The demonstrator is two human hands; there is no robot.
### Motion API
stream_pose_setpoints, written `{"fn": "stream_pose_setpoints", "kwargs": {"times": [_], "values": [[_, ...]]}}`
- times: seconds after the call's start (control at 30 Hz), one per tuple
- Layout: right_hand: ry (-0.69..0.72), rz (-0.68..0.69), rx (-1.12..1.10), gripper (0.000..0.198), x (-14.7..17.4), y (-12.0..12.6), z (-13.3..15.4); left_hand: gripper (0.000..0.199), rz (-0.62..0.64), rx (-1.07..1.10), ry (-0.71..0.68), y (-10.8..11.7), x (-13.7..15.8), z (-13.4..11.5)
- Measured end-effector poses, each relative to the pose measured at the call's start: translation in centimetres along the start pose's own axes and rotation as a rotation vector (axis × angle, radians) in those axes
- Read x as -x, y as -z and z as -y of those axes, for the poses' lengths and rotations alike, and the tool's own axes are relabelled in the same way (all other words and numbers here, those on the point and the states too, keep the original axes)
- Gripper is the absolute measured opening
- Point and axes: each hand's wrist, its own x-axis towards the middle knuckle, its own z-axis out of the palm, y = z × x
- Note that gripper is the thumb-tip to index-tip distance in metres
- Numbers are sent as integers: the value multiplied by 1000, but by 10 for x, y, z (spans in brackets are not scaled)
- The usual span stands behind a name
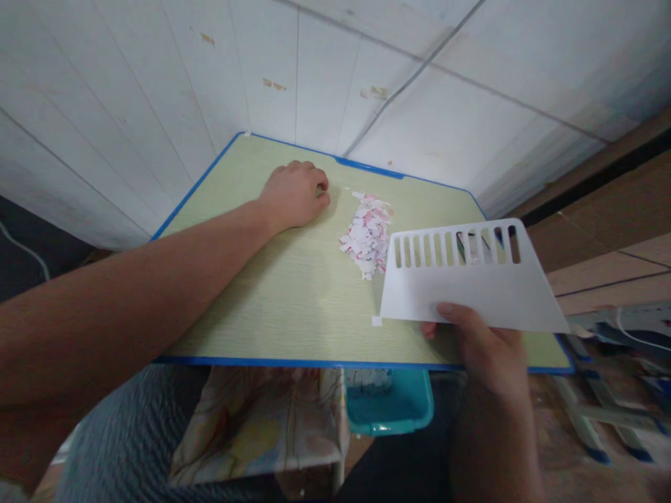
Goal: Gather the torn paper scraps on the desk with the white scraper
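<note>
My right hand [487,342] grips the lower edge of a white plastic panel [466,293] with a row of slots along its far side. The panel is held tilted over the right part of the table, its left end by a heap of torn paper scraps [367,234]. Left of the heap, my left hand [298,192] rests on the table with its fingers curled in. Whether something is inside those fingers, I cannot make out. One small white scrap [377,321] lies apart, near the panel's lower left corner.
The pale green table [293,300] has a blue edge and stands against a white panelled wall [325,77]. Below its front edge are a turquoise basin [391,412] and a patterned cloth [272,433]. A grey cable [414,77] runs down the wall.
</note>
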Motion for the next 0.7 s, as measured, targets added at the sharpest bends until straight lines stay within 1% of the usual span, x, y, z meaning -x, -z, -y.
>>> {"fn": "stream_pose_setpoints", "kwargs": {"times": [0.17,0.27,0.43,0.6,0.7], "values": [[34,55,15,39,0,2,-1,44,4,-20,-8,0,0,0],[25,80,-7,40,1,5,-1,43,1,-11,-9,1,1,0],[4,83,15,34,5,7,0,43,0,-1,1,1,0,0],[-39,76,-43,28,6,6,2,43,-6,17,-9,1,0,1],[-40,39,-88,26,5,4,2,43,0,18,-11,2,1,1]]}}
